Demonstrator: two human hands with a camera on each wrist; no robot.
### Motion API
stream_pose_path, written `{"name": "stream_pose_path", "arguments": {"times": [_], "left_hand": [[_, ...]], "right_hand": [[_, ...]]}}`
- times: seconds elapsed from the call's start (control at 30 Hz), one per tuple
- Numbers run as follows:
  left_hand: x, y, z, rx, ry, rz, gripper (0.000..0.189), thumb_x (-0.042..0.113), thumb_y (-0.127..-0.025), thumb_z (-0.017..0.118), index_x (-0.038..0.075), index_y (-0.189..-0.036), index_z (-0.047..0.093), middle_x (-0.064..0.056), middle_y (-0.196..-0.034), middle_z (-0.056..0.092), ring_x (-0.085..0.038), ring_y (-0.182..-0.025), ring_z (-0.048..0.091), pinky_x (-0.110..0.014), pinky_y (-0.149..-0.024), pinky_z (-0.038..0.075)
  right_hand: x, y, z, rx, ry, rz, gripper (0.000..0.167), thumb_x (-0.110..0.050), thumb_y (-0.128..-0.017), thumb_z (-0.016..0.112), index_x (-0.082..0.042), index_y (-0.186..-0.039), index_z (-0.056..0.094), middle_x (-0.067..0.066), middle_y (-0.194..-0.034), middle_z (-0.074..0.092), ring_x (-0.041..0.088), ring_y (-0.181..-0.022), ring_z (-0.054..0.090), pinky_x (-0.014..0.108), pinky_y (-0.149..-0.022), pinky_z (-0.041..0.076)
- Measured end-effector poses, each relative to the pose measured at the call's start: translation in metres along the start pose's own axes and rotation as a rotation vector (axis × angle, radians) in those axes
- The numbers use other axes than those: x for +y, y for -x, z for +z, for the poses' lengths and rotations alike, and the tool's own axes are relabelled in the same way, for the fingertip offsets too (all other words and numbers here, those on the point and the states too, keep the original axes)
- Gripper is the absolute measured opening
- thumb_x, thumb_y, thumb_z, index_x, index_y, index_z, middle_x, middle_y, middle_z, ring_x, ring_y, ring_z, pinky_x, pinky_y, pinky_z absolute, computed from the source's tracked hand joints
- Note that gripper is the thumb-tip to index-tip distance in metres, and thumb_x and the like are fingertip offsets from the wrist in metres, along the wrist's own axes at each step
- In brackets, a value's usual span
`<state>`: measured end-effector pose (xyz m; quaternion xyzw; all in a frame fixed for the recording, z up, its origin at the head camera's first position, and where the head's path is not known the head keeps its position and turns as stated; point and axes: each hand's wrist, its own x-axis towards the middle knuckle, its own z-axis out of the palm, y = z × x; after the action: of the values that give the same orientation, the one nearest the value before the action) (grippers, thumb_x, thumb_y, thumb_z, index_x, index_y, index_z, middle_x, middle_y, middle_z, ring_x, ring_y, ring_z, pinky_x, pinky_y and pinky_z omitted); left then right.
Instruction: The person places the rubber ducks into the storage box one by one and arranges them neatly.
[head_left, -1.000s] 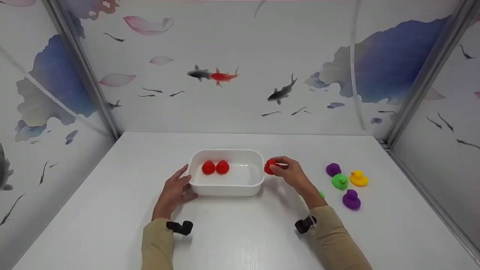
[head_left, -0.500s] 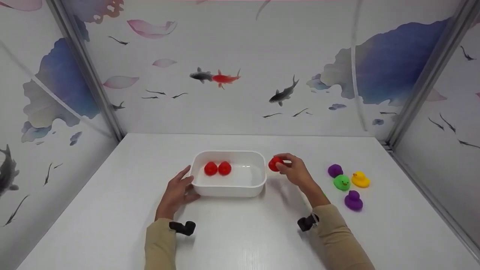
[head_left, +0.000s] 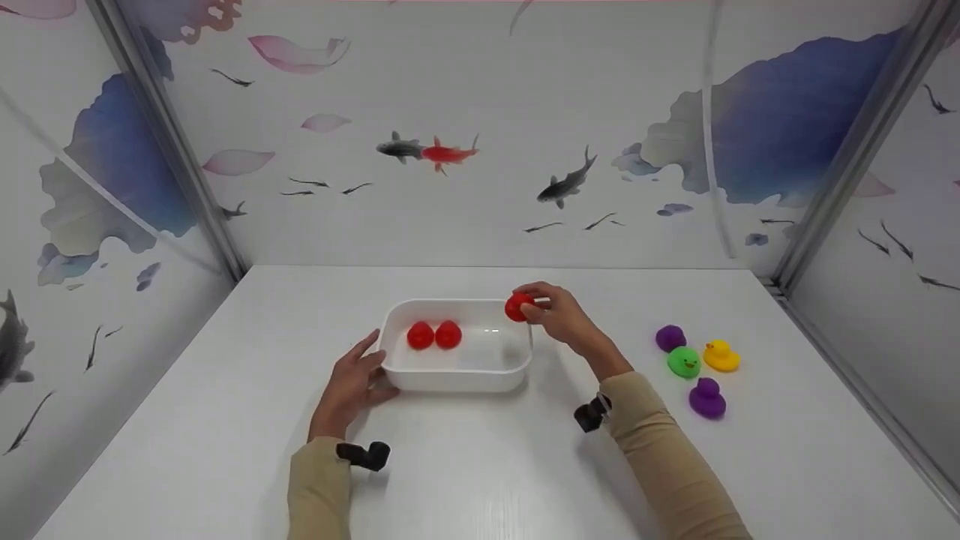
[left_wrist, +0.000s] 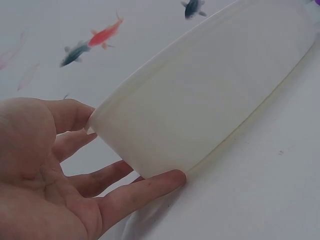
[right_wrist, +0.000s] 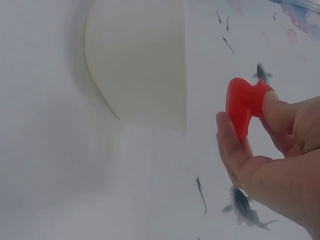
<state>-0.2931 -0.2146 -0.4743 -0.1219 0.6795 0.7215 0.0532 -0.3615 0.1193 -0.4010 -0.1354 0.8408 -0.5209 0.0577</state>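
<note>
A white plastic box (head_left: 450, 381) with two red rubber ducks (head_left: 421, 335) inside stands mid-table. My left hand (head_left: 351, 388) holds its left end, thumb low against the front wall and fingers around the rim corner. In the left wrist view, the thumb (left_wrist: 150, 190) touches the box wall (left_wrist: 200, 95). My right hand (head_left: 564, 319) pinches another red rubber duck (head_left: 517, 307) over the box's back right rim. The right wrist view shows this duck (right_wrist: 241, 105) between thumb and fingertips, apart from the box wall (right_wrist: 140, 65).
To the right on the white table (head_left: 480, 480) sit a purple duck (head_left: 670, 338), a green duck (head_left: 684, 362), a yellow duck (head_left: 721, 356) and a second purple duck (head_left: 707, 398). Printed panels (head_left: 480, 225) enclose the table at the back and sides.
My right hand has carried the red duck up and left, from beside the box to over its right rim. The left hand and the box stay in place.
</note>
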Motion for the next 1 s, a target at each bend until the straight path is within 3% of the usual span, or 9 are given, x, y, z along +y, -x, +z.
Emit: {"name": "stream_pose_path", "arguments": {"times": [0.27, 0.53, 0.67, 0.8, 1.0], "left_hand": [[0.001, 0.003, -0.004, 0.001, -0.016, -0.017, 0.057, 0.024, -0.105, 0.050, 0.029, -0.158, 0.030, -0.015, -0.157, 0.043, -0.037, -0.138, 0.051, -0.048, -0.101, 0.054], [-0.001, 0.006, -0.006, 0.012, -0.034, -0.010, 0.057, 0.025, -0.105, 0.050, 0.031, -0.158, 0.031, -0.014, -0.157, 0.044, -0.036, -0.137, 0.052, -0.047, -0.101, 0.055], [-0.003, 0.005, -0.006, 0.018, -0.023, -0.005, 0.056, 0.024, -0.105, 0.051, 0.031, -0.157, 0.032, -0.014, -0.156, 0.045, -0.036, -0.137, 0.052, -0.047, -0.100, 0.055], [-0.003, 0.002, -0.004, 0.012, -0.005, 0.000, 0.056, 0.023, -0.105, 0.051, 0.029, -0.157, 0.033, -0.015, -0.155, 0.046, -0.036, -0.136, 0.053, -0.049, -0.100, 0.055], [-0.001, -0.001, -0.001, 0.008, 0.001, -0.003, 0.056, 0.023, -0.104, 0.052, 0.029, -0.157, 0.034, -0.016, -0.155, 0.046, -0.036, -0.137, 0.052, -0.049, -0.098, 0.056]], "right_hand": [[-0.012, -0.015, 0.017, -0.098, -0.055, 0.030, 0.036, -0.013, -0.102, 0.056, -0.010, -0.138, 0.055, 0.015, -0.142, 0.054, 0.034, -0.131, 0.055, 0.042, -0.109, 0.051], [-0.024, -0.032, 0.038, -0.142, -0.095, 0.039, 0.035, -0.007, -0.101, 0.057, -0.007, -0.135, 0.058, 0.017, -0.140, 0.056, 0.033, -0.126, 0.058, 0.045, -0.109, 0.051], [-0.026, -0.039, 0.045, -0.190, -0.065, 0.049, 0.035, -0.005, -0.100, 0.056, -0.005, -0.134, 0.059, 0.018, -0.139, 0.057, 0.033, -0.123, 0.060, 0.045, -0.107, 0.052], [-0.024, -0.045, 0.048, -0.224, -0.011, 0.111, 0.035, -0.003, -0.097, 0.057, -0.006, -0.132, 0.062, 0.019, -0.138, 0.058, 0.033, -0.120, 0.060, 0.045, -0.106, 0.053], [-0.018, -0.050, 0.058, -0.190, 0.070, 0.170, 0.033, -0.002, -0.096, 0.058, -0.005, -0.128, 0.066, 0.020, -0.136, 0.061, 0.030, -0.116, 0.062, 0.039, -0.102, 0.056]]}}
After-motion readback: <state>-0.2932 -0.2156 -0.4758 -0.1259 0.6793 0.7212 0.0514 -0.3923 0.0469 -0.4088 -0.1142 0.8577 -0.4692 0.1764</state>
